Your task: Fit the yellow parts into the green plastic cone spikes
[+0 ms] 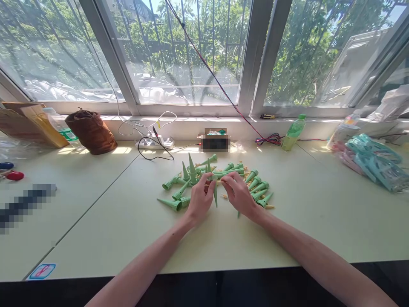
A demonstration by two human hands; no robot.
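Observation:
My left hand [201, 200] is closed on a green plastic watering spike [215, 197], whose tapered tip points down at the table. Close beside it, my right hand [239, 195] pinches a small tan piece [219, 182] at the upper end of that spike; whether the piece sits inside it cannot be seen. More green spikes surround both hands: some stand upright [192, 170] behind the left hand, others lie on their sides [174, 204] to its left. Several lie in a row [262, 186] right of my right hand, with small tan pieces [270, 207] among them.
Along the back stand a small box [211, 131], a white power strip [150, 143] with cables, a brown bag [92, 132] and a green bottle [294, 132]. Turquoise plastic packages [373, 160] lie at the right. The table [128, 238] ends just before my body.

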